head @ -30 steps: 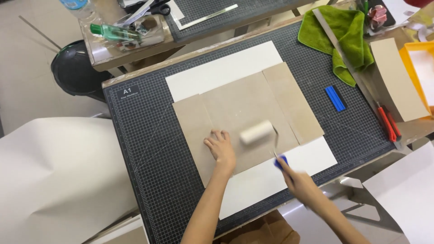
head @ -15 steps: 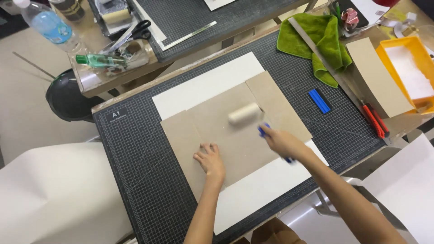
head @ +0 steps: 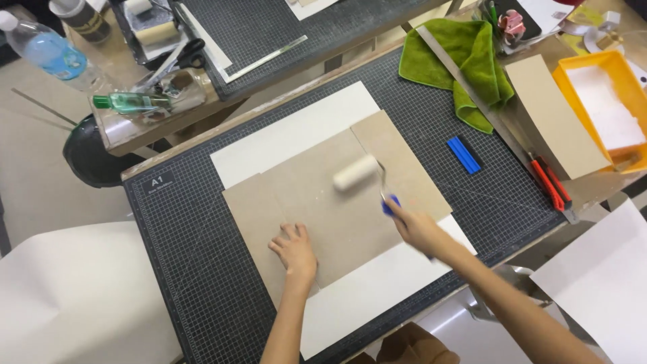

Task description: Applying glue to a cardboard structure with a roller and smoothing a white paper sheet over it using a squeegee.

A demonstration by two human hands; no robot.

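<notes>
Roller [head: 356, 172] on cardboard sheet [head: 337, 202], mid cutting mat [head: 189, 269].
Right hand [head: 416, 229] grips the one roller's blue handle; left hand [head: 294, 249] lies flat, fingers spread, near the sheet's front edge, over one white paper [head: 296, 131].

**Bystander items around the work area**

Green cloth [head: 472, 61] bunched at the far right of the cutting mat [head: 182, 269], long metal ruler [head: 472, 94] lying across it. Small blue block [head: 464, 154] on the mat, near the ruler. Red-handled cutter [head: 549, 183] at the mat's right edge. Yellow tray [head: 627, 74] far right, tan board [head: 552, 114] beside it. Far-left surface: water bottle [head: 47, 50], green-capped bottle [head: 131, 102], scissors [head: 178, 57]
</notes>
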